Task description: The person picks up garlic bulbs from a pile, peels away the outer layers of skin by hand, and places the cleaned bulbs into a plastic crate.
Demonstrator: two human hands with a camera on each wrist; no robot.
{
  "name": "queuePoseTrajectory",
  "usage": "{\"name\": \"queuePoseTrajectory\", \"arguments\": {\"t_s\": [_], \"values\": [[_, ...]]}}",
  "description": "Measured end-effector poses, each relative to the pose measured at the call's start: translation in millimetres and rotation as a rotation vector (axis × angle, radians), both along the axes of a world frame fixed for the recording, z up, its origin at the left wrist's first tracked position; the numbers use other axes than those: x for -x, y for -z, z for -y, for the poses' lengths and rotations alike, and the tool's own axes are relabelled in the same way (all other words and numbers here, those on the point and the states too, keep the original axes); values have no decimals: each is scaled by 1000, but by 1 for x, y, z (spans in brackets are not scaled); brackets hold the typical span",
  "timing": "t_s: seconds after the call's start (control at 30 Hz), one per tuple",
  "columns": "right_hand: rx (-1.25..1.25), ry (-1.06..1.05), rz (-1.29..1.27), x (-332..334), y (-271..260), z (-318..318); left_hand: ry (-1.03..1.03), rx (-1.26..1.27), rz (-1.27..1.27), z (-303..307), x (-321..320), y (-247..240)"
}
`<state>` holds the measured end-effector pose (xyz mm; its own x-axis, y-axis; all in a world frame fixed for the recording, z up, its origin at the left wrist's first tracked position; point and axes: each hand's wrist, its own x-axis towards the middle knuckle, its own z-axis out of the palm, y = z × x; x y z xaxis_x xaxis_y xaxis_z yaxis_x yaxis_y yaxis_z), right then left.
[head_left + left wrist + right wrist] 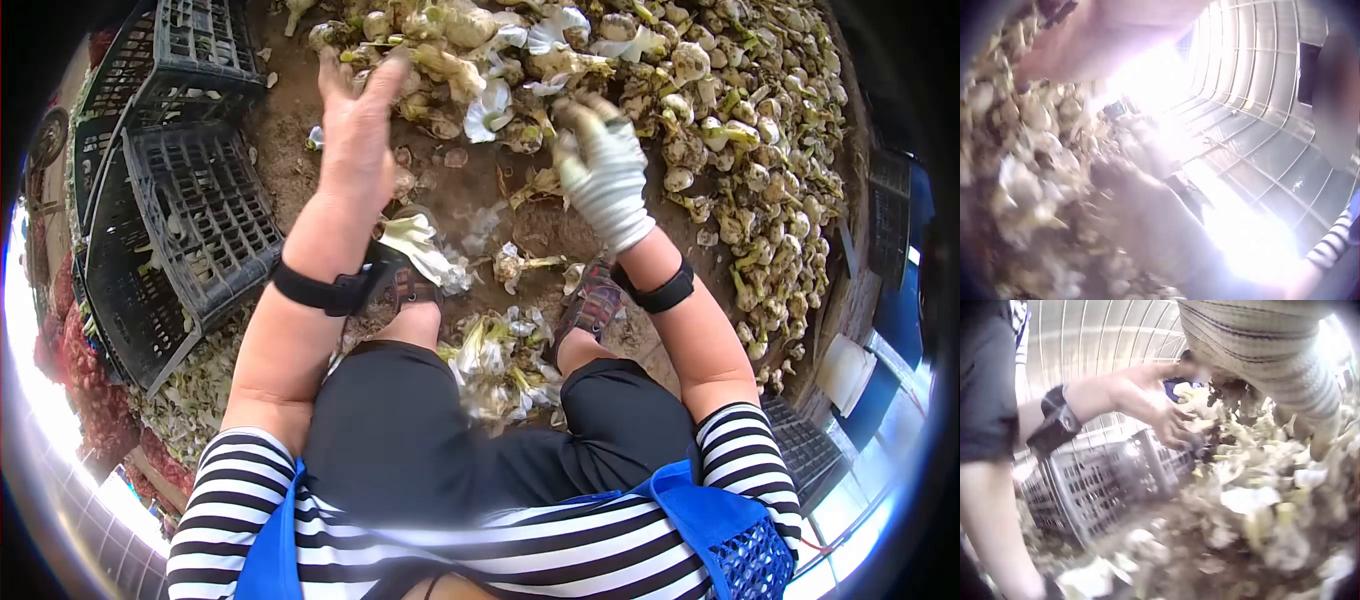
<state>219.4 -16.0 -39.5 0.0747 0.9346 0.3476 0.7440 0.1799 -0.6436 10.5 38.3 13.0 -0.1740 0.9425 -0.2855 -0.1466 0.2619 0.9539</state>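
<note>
A large heap of garlic bulbs (690, 65) with stems and loose white skins spreads in front of both hands. My bare left hand (360, 140) is at the heap's near left edge, thumb and fingers apart, with nothing between them. In the right wrist view the same left hand (1138, 394) has its fingers reaching beside pale stems and skins. My right hand (608, 180) wears a white knitted glove and hovers over the near edge of the heap, its fingers loosely bent and blurred. No bulb shows in its grasp. The right wrist view shows the gloved fingers (1260, 350) pointing down at the bulbs.
Black plastic crates (205, 205) stand tilted on the left. Trimmed stems and skins (500, 355) lie between the shoes, and a single bulb (510, 265) lies on the soil. Red net sacks (95, 380) are at the far left. Another dark crate (800, 445) stands at the right.
</note>
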Motion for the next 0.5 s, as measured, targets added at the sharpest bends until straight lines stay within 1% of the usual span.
{"name": "queuePoseTrajectory", "arguments": {"t_s": [0.03,0.07,0.1,0.13,0.17,0.2,0.27,0.3,0.37,0.43,0.47,0.5], "values": [[-103,-185,93,-1,0,9,60,-9,114,0,10,10],[27,-405,223,2,14,21,43,102,108,4,11,17],[243,-495,227,12,23,48,21,207,101,7,12,21],[743,-694,507,26,15,58,-7,264,94,14,1,20],[375,-677,512,19,63,97,21,266,196,17,-3,34],[694,-754,561,17,71,107,106,264,177,21,-9,34],[703,-730,609,14,77,96,274,236,131,27,-18,32],[684,-584,66,12,81,86,399,176,92,27,-16,37],[556,-209,-996,14,57,68,636,153,-121,30,-17,10],[546,-336,-694,8,-16,35,930,67,-246,32,-15,3],[426,-413,-337,2,-34,24,967,202,60,37,-21,-10],[300,-475,18,-7,-46,13,862,166,243,43,-25,-5]]}}
